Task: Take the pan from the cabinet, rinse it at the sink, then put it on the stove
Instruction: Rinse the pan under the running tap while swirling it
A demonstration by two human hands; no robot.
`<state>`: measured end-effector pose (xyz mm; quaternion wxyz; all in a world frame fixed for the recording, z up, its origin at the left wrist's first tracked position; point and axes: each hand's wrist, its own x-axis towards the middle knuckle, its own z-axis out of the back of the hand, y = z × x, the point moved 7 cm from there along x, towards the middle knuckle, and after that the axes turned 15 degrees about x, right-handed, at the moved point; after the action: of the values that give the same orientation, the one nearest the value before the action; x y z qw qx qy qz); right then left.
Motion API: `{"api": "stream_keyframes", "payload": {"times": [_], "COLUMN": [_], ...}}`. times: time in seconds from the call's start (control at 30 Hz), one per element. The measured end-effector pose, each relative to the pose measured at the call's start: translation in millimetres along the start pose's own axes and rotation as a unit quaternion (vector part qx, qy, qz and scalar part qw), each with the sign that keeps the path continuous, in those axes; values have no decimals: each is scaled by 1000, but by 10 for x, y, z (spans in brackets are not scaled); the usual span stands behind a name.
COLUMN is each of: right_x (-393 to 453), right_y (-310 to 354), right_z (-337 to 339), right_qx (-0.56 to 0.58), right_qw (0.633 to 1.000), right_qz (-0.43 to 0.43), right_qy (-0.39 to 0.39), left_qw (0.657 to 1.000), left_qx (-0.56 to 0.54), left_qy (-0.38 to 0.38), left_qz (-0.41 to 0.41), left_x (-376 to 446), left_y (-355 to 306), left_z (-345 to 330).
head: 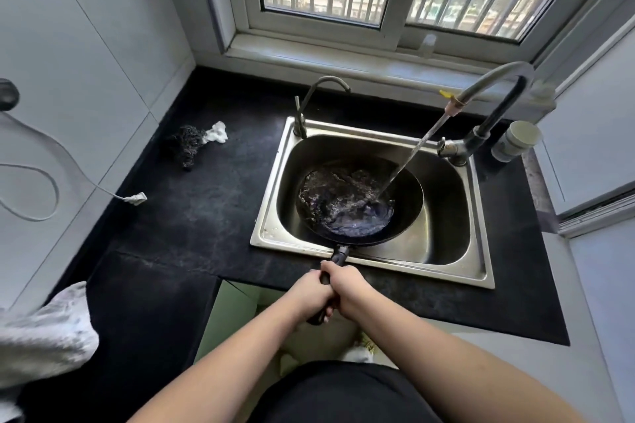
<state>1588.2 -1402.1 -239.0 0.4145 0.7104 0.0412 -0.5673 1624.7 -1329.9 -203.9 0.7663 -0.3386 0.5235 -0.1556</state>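
Observation:
A black pan [409, 196] sits inside the steel sink [477, 261], tilted left with water pooling in its lower left half. Its dark handle [340, 254] sticks out over the sink's front rim. My left hand [314, 292] and my right hand [345, 285] are both wrapped around the handle, side by side. A stream of water runs from the tall grey faucet [494, 79] at the right rear of the sink down into the pan. The stove is out of view.
A smaller faucet [326, 86] stands at the sink's back left corner. A steel scourer and white cloth [196, 142] lie on the black counter [192, 216] to the left. A white cable end [135, 198] rests near the wall. A grey towel [44, 330] hangs at lower left.

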Motion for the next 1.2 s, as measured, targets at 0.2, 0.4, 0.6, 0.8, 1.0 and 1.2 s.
{"api": "stream_keyframes", "payload": {"times": [0.2, 0.4, 0.6, 0.8, 1.0, 1.2], "right_x": [-14, -79, -69, 2, 142, 390], "right_y": [17, -53, -127, -219, -314, -434], "right_z": [28, 59, 80, 52, 26, 4], "right_qx": [82, 126, 147, 95, 59, 6], "right_qw": [994, 984, 978, 986, 991, 998], "right_qz": [-51, -72, -39, 13, 34, 47], "right_qy": [50, 107, 144, 134, 111, 50], "left_qw": [998, 989, 983, 984, 985, 993], "left_qx": [52, 139, 168, 153, 143, 99], "left_qy": [-28, -43, -74, -83, -77, -44], "left_qz": [23, 21, -3, -43, -63, -57], "left_x": [36, 24, -23, -18, 27, 10], "left_y": [-173, -230, -97, 108, 215, 201], "left_z": [-5, -58, -126, -81, -54, -23]}}
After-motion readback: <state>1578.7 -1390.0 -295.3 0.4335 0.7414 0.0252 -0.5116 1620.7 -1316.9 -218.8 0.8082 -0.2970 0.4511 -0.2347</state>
